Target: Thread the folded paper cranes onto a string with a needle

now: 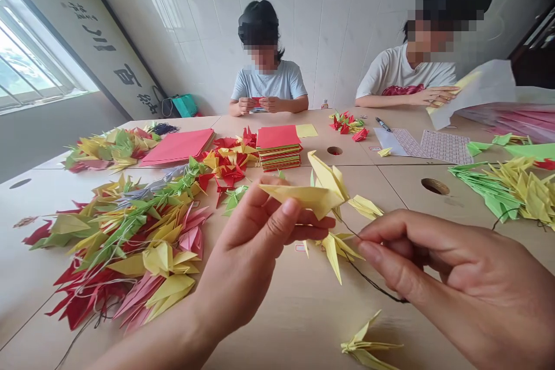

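My left hand pinches a yellow origami crane by one wing, between thumb and fingers, above the table. With thumb and forefinger closed, my right hand grips a black thread. A thin dark line runs from its fingertips to the underside of the crane; whether this stretch is thread or a needle I cannot tell. Just below the held crane, another yellow crane lies on the table by the thread. Nearer to me rests a folded yellow crane.
A heap of strung, mixed-colour cranes covers the left side. Behind it sit red paper sheets and a square paper stack. Green and yellow cranes lie at right. Across the table, one person folds red paper; another handles sheets.
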`<action>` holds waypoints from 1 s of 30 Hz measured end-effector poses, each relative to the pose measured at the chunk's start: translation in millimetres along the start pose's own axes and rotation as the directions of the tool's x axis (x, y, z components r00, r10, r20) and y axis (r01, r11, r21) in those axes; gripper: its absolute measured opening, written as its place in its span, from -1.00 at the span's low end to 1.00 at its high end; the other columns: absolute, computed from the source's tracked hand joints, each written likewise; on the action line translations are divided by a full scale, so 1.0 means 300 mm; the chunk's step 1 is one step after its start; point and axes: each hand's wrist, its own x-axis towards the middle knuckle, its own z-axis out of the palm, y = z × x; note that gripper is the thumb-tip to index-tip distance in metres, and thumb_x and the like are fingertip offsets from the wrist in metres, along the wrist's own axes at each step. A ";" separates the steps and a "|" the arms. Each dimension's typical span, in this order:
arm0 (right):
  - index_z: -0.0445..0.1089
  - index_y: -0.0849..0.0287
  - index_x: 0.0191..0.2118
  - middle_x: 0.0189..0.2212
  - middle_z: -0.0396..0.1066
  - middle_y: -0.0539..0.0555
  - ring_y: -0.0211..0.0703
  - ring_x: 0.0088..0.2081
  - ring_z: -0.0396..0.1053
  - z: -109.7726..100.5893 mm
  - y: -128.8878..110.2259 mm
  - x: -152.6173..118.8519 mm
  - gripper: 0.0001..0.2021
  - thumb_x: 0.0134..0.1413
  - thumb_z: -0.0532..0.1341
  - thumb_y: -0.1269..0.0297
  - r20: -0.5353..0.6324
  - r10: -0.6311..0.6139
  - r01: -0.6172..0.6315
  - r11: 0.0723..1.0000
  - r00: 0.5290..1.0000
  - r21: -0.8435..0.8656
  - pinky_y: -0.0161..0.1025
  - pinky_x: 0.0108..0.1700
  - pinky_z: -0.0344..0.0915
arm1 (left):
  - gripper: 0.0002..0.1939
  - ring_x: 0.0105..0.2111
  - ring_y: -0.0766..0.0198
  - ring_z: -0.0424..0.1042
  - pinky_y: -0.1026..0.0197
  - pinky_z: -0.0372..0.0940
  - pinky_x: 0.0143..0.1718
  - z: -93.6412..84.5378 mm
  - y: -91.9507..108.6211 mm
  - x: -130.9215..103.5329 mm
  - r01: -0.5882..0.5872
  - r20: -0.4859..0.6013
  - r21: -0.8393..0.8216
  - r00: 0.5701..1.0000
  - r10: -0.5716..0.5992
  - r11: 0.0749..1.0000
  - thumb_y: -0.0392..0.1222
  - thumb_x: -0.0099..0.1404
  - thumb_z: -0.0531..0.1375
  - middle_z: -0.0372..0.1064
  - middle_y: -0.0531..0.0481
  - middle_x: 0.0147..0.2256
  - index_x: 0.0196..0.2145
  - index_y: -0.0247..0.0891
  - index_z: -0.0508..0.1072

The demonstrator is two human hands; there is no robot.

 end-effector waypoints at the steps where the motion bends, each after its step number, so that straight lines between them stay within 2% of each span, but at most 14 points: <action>1: 0.44 0.00 -0.33 -0.63 0.41 -0.04 -0.16 -0.63 0.36 -0.005 0.002 0.000 -0.86 0.13 0.19 0.11 0.010 0.014 -0.014 1.000 1.000 0.016 -0.33 -0.77 0.10 | -0.86 -0.18 0.33 0.51 0.28 0.42 -0.07 0.001 -0.005 -0.006 -0.051 0.007 0.052 0.999 0.051 0.997 -0.24 0.38 0.12 0.50 0.10 -0.21 -0.17 -0.11 0.47; 5: 0.43 0.01 -0.30 -0.58 0.45 -0.02 -0.15 -0.59 0.40 -0.021 0.009 -0.003 -0.85 0.14 0.18 0.09 0.011 0.027 -0.027 0.999 1.000 0.039 -0.34 -0.77 0.10 | -0.82 -0.04 0.30 0.41 0.23 0.35 0.02 0.009 -0.019 -0.032 -0.217 0.069 0.227 0.976 0.207 0.949 -0.29 0.40 0.09 0.42 0.14 -0.03 -0.19 -0.04 0.42; 8: 0.40 0.00 -0.28 -0.57 0.46 -0.03 -0.16 -0.57 0.42 -0.025 0.009 -0.004 -0.85 0.18 0.15 0.09 0.011 -0.004 0.004 1.000 1.000 0.005 -0.37 -0.77 0.10 | -0.79 0.02 0.23 0.38 0.12 0.30 0.07 0.005 -0.025 -0.040 -0.349 0.112 0.417 0.936 0.333 0.839 -0.35 0.39 0.08 0.37 0.11 0.04 -0.18 -0.04 0.38; 10: 0.38 0.01 -0.28 -0.57 0.44 -0.05 -0.20 -0.57 0.41 -0.026 0.003 -0.003 -0.85 0.20 0.14 0.10 0.001 -0.027 0.027 0.999 1.000 -0.038 -0.39 -0.75 0.13 | -0.74 0.02 0.21 0.37 0.11 0.28 0.07 -0.008 -0.029 -0.035 -0.476 0.208 0.533 0.875 0.436 0.700 -0.43 0.36 0.08 0.33 0.04 0.08 -0.13 -0.07 0.37; 12: 0.37 0.02 -0.29 -0.60 0.41 -0.07 -0.24 -0.60 0.38 -0.027 -0.005 -0.002 -0.84 0.21 0.12 0.11 -0.017 -0.043 0.042 0.996 0.999 -0.082 -0.41 -0.72 0.19 | -0.69 0.00 0.18 0.38 0.11 0.28 0.04 -0.026 -0.032 -0.025 -0.613 0.344 0.557 0.785 0.515 0.561 -0.51 0.30 0.09 0.30 -0.09 0.11 -0.09 -0.18 0.35; 14: 0.36 0.04 -0.30 -0.61 0.39 -0.08 -0.26 -0.60 0.37 -0.028 -0.012 -0.002 -0.83 0.22 0.11 0.12 -0.034 -0.056 0.052 0.992 0.998 -0.113 -0.42 -0.71 0.20 | -0.66 -0.01 0.16 0.37 0.11 0.29 0.02 -0.041 -0.034 -0.016 -0.700 0.438 0.530 0.710 0.552 0.479 -0.56 0.24 0.10 0.27 -0.19 0.13 -0.07 -0.27 0.33; 15: 0.35 0.05 -0.31 -0.61 0.38 -0.07 -0.26 -0.60 0.37 -0.027 -0.014 -0.002 -0.82 0.23 0.10 0.11 -0.042 -0.058 0.052 0.991 0.997 -0.122 -0.42 -0.71 0.19 | -0.64 -0.01 0.15 0.37 0.10 0.29 0.03 -0.046 -0.035 -0.012 -0.716 0.456 0.521 0.694 0.557 0.465 -0.57 0.22 0.11 0.25 -0.21 0.14 -0.07 -0.30 0.32; 19: 0.34 0.03 -0.31 -0.56 0.40 -0.08 -0.27 -0.57 0.39 -0.016 -0.014 0.000 -0.83 0.23 0.10 0.12 -0.082 -0.099 0.089 0.989 0.992 -0.121 -0.43 -0.69 0.19 | -0.62 -0.05 0.18 0.38 0.11 0.33 0.01 -0.048 -0.032 -0.010 -0.733 0.478 0.503 0.677 0.559 0.458 -0.59 0.19 0.13 0.21 -0.23 0.15 -0.07 -0.32 0.32; 21: 0.34 0.01 -0.30 -0.55 0.41 -0.10 -0.29 -0.55 0.40 -0.011 -0.007 0.005 -0.86 0.24 0.11 0.15 -0.098 -0.153 0.141 0.983 0.983 -0.118 -0.45 -0.65 0.24 | -0.59 -0.07 0.19 0.39 0.11 0.36 -0.02 -0.045 -0.030 -0.012 -0.756 0.504 0.475 0.653 0.565 0.450 -0.62 0.15 0.13 0.19 -0.26 0.13 -0.07 -0.35 0.34; 24: 0.33 -0.02 -0.28 -0.51 0.43 -0.12 -0.30 -0.51 0.41 -0.009 0.006 0.018 -0.90 0.25 0.10 0.18 -0.120 -0.186 0.170 0.977 0.975 -0.132 -0.47 -0.59 0.28 | -0.53 0.01 0.10 0.35 0.05 0.37 0.01 -0.042 -0.026 -0.013 -0.792 0.550 0.456 0.610 0.571 0.406 -0.69 0.08 0.12 0.11 -0.34 0.15 -0.07 -0.38 0.35; 26: 0.32 -0.03 -0.27 -0.50 0.43 -0.13 -0.31 -0.50 0.42 -0.013 0.014 0.028 -0.91 0.26 0.11 0.18 -0.118 -0.185 0.167 0.975 0.976 -0.146 -0.48 -0.57 0.28 | -0.49 0.08 0.05 0.29 0.01 0.35 0.06 -0.042 -0.024 -0.014 -0.795 0.570 0.475 0.604 0.557 0.377 -0.73 0.05 0.11 0.07 -0.37 0.19 -0.08 -0.37 0.36; 28: 0.32 -0.03 -0.27 -0.51 0.43 -0.14 -0.32 -0.49 0.41 -0.019 0.018 0.035 -0.92 0.25 0.12 0.17 -0.106 -0.187 0.170 0.973 0.977 -0.157 -0.48 -0.55 0.28 | -0.51 0.08 0.05 0.30 0.01 0.34 0.06 -0.042 -0.022 -0.016 -0.773 0.560 0.498 0.633 0.535 0.393 -0.71 0.07 0.10 0.09 -0.36 0.19 -0.09 -0.35 0.36; 30: 0.33 -0.03 -0.27 -0.50 0.43 -0.15 -0.33 -0.49 0.41 -0.024 0.018 0.037 -0.93 0.24 0.14 0.18 -0.104 -0.181 0.164 0.974 0.978 -0.154 -0.49 -0.52 0.30 | -0.58 0.05 0.10 0.33 0.05 0.34 0.06 -0.038 -0.019 -0.021 -0.705 0.498 0.522 0.709 0.500 0.481 -0.65 0.14 0.13 0.15 -0.28 0.17 -0.11 -0.30 0.36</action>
